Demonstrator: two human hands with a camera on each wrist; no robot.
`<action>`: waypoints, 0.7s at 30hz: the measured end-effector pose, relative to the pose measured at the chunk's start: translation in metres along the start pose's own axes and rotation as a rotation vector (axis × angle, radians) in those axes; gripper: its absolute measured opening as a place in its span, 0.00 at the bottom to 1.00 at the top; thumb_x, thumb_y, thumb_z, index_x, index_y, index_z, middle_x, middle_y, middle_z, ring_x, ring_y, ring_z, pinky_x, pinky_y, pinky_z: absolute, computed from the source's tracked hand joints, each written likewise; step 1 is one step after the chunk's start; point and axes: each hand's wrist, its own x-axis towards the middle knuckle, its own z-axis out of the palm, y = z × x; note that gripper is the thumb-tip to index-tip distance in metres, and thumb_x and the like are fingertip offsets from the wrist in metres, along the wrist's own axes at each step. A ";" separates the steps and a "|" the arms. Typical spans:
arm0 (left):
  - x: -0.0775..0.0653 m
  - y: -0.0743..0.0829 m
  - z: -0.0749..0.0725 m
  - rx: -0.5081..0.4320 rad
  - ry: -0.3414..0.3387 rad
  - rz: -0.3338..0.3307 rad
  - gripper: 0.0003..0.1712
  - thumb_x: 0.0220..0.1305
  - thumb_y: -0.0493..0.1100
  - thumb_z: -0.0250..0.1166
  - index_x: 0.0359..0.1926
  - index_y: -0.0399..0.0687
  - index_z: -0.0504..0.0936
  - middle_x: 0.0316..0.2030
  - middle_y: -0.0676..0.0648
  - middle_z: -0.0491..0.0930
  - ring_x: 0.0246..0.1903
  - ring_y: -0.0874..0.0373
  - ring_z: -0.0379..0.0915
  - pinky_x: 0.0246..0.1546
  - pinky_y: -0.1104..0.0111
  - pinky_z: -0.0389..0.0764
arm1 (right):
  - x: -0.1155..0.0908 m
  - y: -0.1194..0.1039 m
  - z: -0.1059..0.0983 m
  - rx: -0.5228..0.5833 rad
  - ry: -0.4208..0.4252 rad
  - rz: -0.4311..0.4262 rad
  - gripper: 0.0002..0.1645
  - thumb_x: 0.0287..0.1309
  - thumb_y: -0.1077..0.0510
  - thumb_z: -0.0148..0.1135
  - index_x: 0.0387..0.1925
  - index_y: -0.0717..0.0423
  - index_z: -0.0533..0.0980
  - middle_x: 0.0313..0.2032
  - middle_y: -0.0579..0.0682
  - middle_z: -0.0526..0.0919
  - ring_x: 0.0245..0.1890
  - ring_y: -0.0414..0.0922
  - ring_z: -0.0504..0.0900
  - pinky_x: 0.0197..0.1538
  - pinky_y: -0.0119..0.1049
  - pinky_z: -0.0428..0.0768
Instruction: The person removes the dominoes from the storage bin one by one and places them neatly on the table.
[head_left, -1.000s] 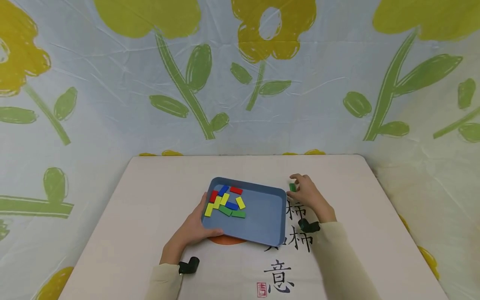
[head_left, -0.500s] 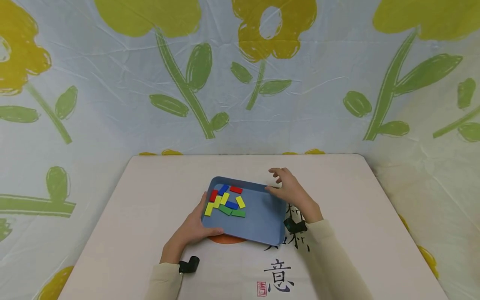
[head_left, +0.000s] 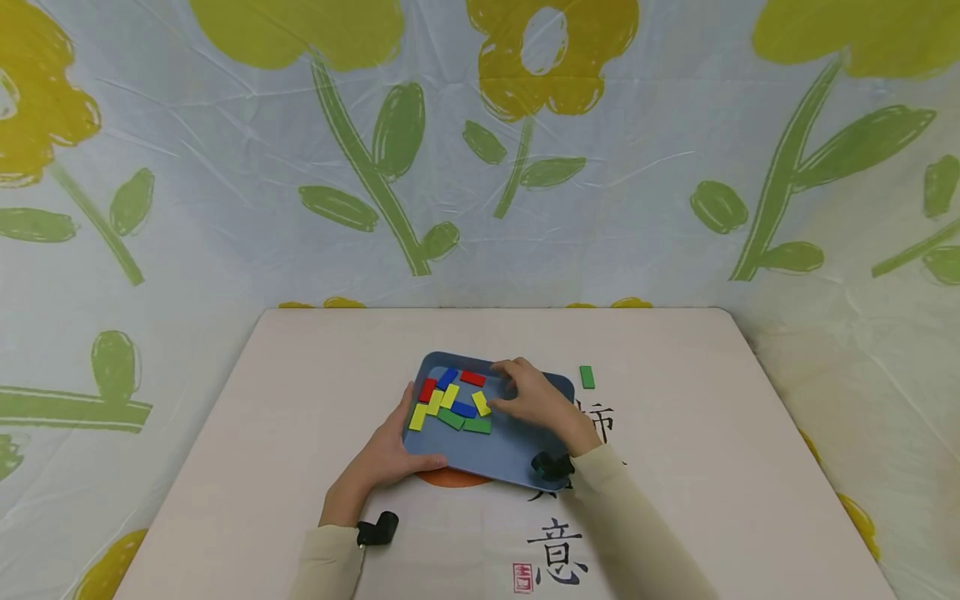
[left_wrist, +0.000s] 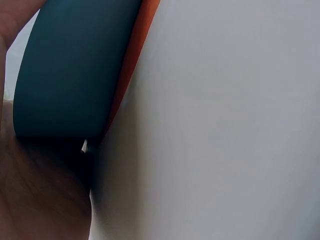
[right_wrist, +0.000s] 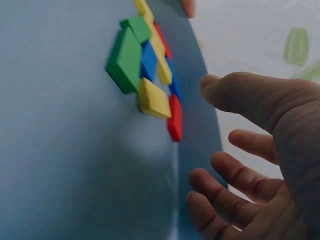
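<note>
A blue-grey tray (head_left: 517,454) lies at a slant on the table. My left hand (head_left: 390,454) grips its left end, thumb along the near rim and fingers at the left side; in the left wrist view the tray's corner (left_wrist: 70,75) sits against the palm. My right hand (head_left: 536,400) is over the tray's right half, fingers spread, thumb near a yellow block (head_left: 482,404). In the right wrist view nothing is between its thumb and fingers. Several flat blocks in red, blue, yellow and green cluster at the tray's left, among them a green block (head_left: 477,426) and a red block (head_left: 472,378).
One more green block (head_left: 587,377) lies on the table just right of the tray. Under the tray, a cloth or sheet shows black brush characters (head_left: 557,550), a red seal (head_left: 522,577) and an orange shape (head_left: 453,477). A flowered curtain (head_left: 622,208) stands behind the table.
My right hand has moved left from the lone green block, across the tray's right rim, to above the blocks. That green block stays on the table. The left hand and tray keep their place.
</note>
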 end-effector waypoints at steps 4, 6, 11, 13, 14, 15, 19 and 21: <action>0.000 0.000 0.000 0.003 -0.002 -0.002 0.79 0.44 0.68 0.80 0.83 0.65 0.34 0.82 0.50 0.48 0.78 0.43 0.51 0.73 0.37 0.59 | 0.005 0.001 0.010 -0.015 -0.015 -0.002 0.35 0.60 0.50 0.74 0.65 0.58 0.75 0.55 0.56 0.78 0.51 0.50 0.81 0.53 0.47 0.84; 0.000 0.000 0.000 0.007 -0.002 -0.006 0.79 0.44 0.68 0.80 0.83 0.65 0.34 0.82 0.50 0.48 0.78 0.43 0.52 0.73 0.37 0.59 | 0.007 0.003 0.014 -0.021 -0.025 -0.005 0.34 0.60 0.49 0.75 0.64 0.59 0.76 0.54 0.56 0.79 0.51 0.50 0.80 0.54 0.47 0.84; 0.000 -0.001 0.000 0.013 -0.004 -0.013 0.79 0.43 0.69 0.80 0.83 0.65 0.34 0.82 0.49 0.48 0.78 0.43 0.51 0.73 0.37 0.59 | 0.010 0.004 0.021 -0.048 -0.047 0.000 0.33 0.59 0.47 0.74 0.62 0.59 0.78 0.51 0.54 0.79 0.48 0.48 0.78 0.53 0.47 0.83; 0.000 -0.001 0.000 0.014 -0.003 -0.014 0.79 0.43 0.69 0.80 0.83 0.64 0.34 0.82 0.49 0.48 0.79 0.43 0.51 0.73 0.37 0.59 | 0.010 0.004 0.023 -0.057 -0.051 0.006 0.32 0.59 0.47 0.74 0.61 0.58 0.79 0.50 0.54 0.79 0.47 0.47 0.78 0.53 0.47 0.82; 0.001 -0.001 0.000 0.015 -0.001 -0.013 0.79 0.43 0.69 0.80 0.83 0.64 0.34 0.82 0.49 0.48 0.79 0.43 0.51 0.73 0.37 0.59 | 0.010 0.004 0.024 -0.062 -0.053 0.008 0.31 0.59 0.47 0.74 0.60 0.58 0.80 0.50 0.54 0.79 0.47 0.47 0.78 0.52 0.46 0.82; 0.001 -0.001 0.000 0.016 -0.001 -0.012 0.79 0.43 0.69 0.80 0.83 0.64 0.34 0.82 0.49 0.48 0.79 0.43 0.50 0.73 0.37 0.59 | 0.011 0.004 0.024 -0.067 -0.054 0.008 0.30 0.60 0.47 0.74 0.59 0.57 0.80 0.50 0.54 0.79 0.46 0.46 0.78 0.52 0.46 0.82; 0.001 -0.002 0.001 0.015 0.003 -0.002 0.79 0.44 0.69 0.80 0.83 0.64 0.34 0.82 0.50 0.47 0.79 0.44 0.50 0.74 0.38 0.59 | 0.012 0.005 0.026 -0.077 -0.059 0.003 0.26 0.59 0.48 0.75 0.55 0.57 0.82 0.50 0.54 0.79 0.45 0.45 0.78 0.52 0.44 0.82; 0.002 -0.002 0.001 0.012 0.004 0.001 0.79 0.44 0.69 0.80 0.83 0.64 0.34 0.82 0.50 0.47 0.79 0.44 0.50 0.74 0.38 0.59 | 0.013 0.005 0.027 -0.079 -0.062 0.004 0.25 0.59 0.48 0.75 0.54 0.56 0.83 0.50 0.54 0.79 0.45 0.45 0.78 0.52 0.44 0.82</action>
